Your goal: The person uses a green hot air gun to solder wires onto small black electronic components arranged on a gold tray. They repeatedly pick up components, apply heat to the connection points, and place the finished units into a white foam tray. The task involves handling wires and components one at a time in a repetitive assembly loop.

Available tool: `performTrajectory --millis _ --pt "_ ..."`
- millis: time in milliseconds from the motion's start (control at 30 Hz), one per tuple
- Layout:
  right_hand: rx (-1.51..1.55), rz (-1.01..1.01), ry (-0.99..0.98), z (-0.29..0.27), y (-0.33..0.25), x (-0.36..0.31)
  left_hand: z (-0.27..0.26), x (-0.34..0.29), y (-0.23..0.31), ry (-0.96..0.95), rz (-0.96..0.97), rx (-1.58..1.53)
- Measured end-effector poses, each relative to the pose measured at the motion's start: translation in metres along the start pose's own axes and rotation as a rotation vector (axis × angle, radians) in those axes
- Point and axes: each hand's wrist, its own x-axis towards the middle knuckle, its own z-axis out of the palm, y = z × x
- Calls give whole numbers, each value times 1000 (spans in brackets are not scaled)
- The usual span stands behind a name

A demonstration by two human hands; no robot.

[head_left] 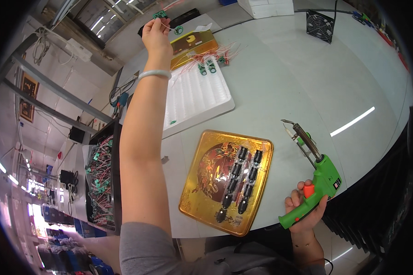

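Note:
High at the upper left, my left hand (pixel 155 39) pinches a small green circuit board (pixel 159 15). A round green piece (pixel 178 30) dangles beside it on a thin wire. My right hand (pixel 311 215), at the lower right, grips a green soldering gun (pixel 326 176) with an orange trigger, its metal tip pointing up and away. Between my arms lies a golden tin lid (pixel 199 208) bearing two rows of small black parts (pixel 232 183). Beyond it sits a white ribbed foam tray (pixel 197 96) with a few green boards (pixel 211 66) and red and white wires at its far end.
Left of my left arm, a black bin (pixel 117 183) holds many wired green boards (pixel 98 174). A yellow box (pixel 192 46) stands behind the foam tray. A black fan (pixel 320 26) and a white box (pixel 273 8) are at the far side. Tools (pixel 369 23) lie far right.

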Motion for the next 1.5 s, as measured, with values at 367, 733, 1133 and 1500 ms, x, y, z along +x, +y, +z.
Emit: performTrajectory --millis 367,733,1133,1500 --pt "-146 -22 34 13 -2 -6 -25 -206 153 -436 -436 -33" --pt "-755 139 -262 62 27 -64 -33 -386 204 -206 -824 -156" --pt "-1018 133 -248 63 30 -89 -48 -426 212 -157 -905 -426" --pt "-964 65 -119 66 24 -82 -55 -431 215 -298 -965 -592"
